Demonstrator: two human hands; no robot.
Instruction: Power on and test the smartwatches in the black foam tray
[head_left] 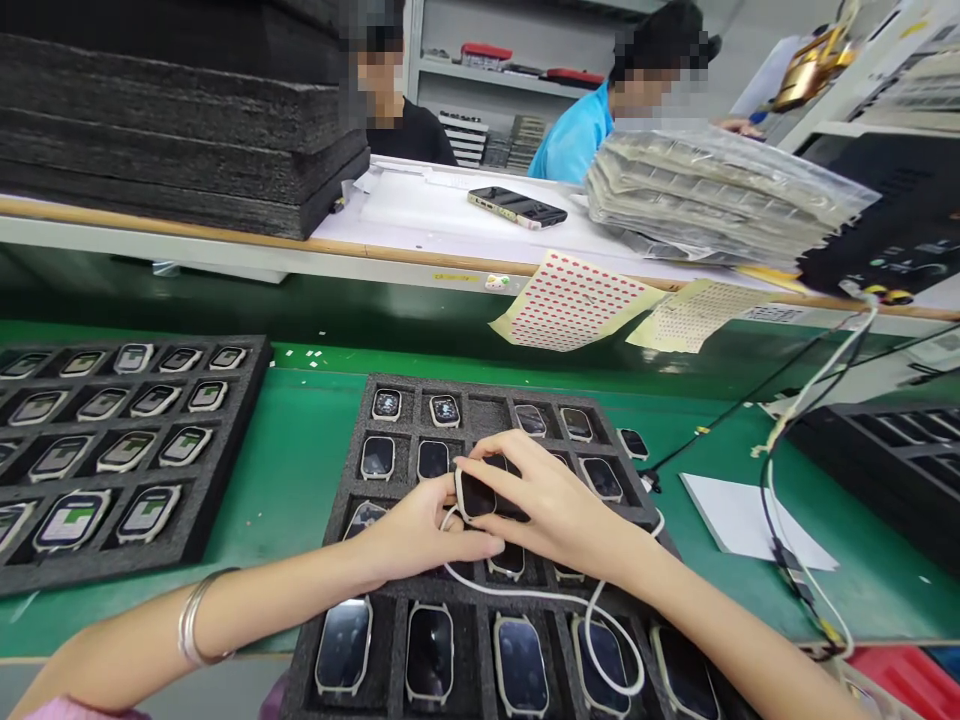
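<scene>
My left hand (pixel 416 535) pinches the cable (pixel 525 594) against the watch (pixel 475 496) my right hand (pixel 559 512) grips, over the tray (pixel 487 415) centre. Two lit watches (pixel 386 403) sit at 11 o'clock; I judge the dark rest undone, the second tray (pixel 236 430) at 9 o'clock finished.

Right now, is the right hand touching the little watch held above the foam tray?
Touching. The head view shows the right hand curled over the watch, with no gap between them.
</scene>
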